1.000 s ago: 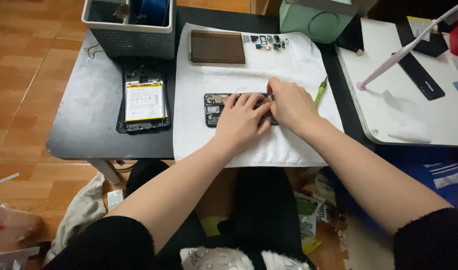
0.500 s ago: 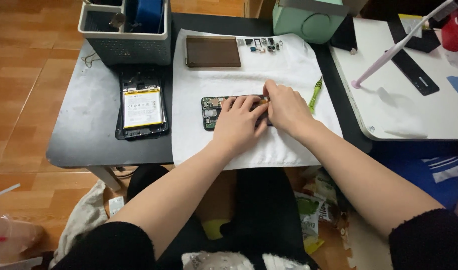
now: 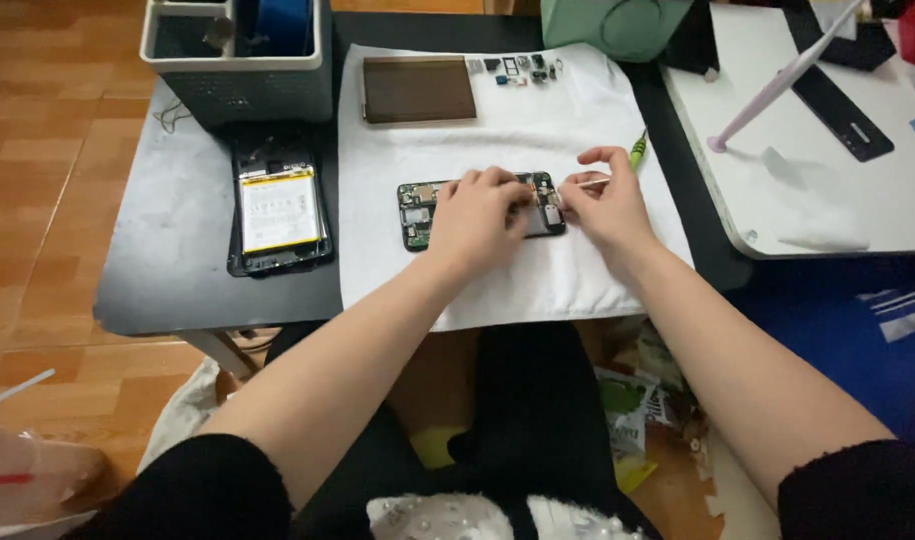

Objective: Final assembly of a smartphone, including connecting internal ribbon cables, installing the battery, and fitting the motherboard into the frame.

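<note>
The left hand point(image 3: 480, 212) lies palm down on an opened phone body point(image 3: 417, 212), fingers curled over its middle and hiding most of the circuit board; only the green left end and a strip at the right show. The right hand point(image 3: 605, 205) pinches a thin green-handled screwdriver point(image 3: 633, 152) between thumb and forefinger, its tip hard to make out near the phone's right end. The phone rests on a white cloth point(image 3: 537, 280) spread over a dark table point(image 3: 177, 270). Farther up the cloth are a brown panel point(image 3: 418, 89) and some small parts point(image 3: 514, 69), too tiny to identify. Left of the cloth lies a second opened phone point(image 3: 277, 210), below a grey basket point(image 3: 242, 85) cut off by the frame.
</note>
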